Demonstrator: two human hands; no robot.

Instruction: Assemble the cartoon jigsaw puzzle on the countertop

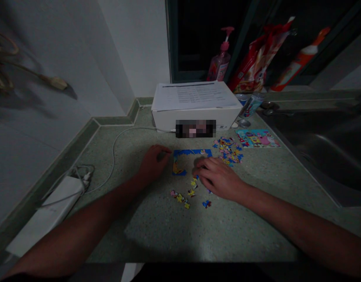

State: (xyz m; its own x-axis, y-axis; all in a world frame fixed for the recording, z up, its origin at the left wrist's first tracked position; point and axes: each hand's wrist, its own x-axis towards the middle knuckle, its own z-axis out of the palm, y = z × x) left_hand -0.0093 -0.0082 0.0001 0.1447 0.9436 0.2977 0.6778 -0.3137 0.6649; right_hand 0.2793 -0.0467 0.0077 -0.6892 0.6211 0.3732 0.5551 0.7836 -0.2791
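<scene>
A partly assembled jigsaw puzzle [178, 168] lies flat on the counter, with blue along its top, left and lower-left edges and a bare middle. My left hand [155, 162] rests just left of it, thumb and index finger apart and nothing between them. Over the puzzle's right side, my right hand [217, 176] has its fingers bent together and pointing down; whatever is at the fingertips is hidden. Loose yellow puzzle pieces [179, 198] lie below the puzzle, and a blue-and-red piece [206, 204] sits below my right hand. A heap of mixed pieces [228, 150] lies behind that hand.
A colourful picture card [258, 138] lies near the sink [321, 152] at right. A white box [195, 100] topped with printed paper stands behind. A white cable [113, 152] runs left towards a power strip [51, 215]. A can [252, 105] stands beside the box.
</scene>
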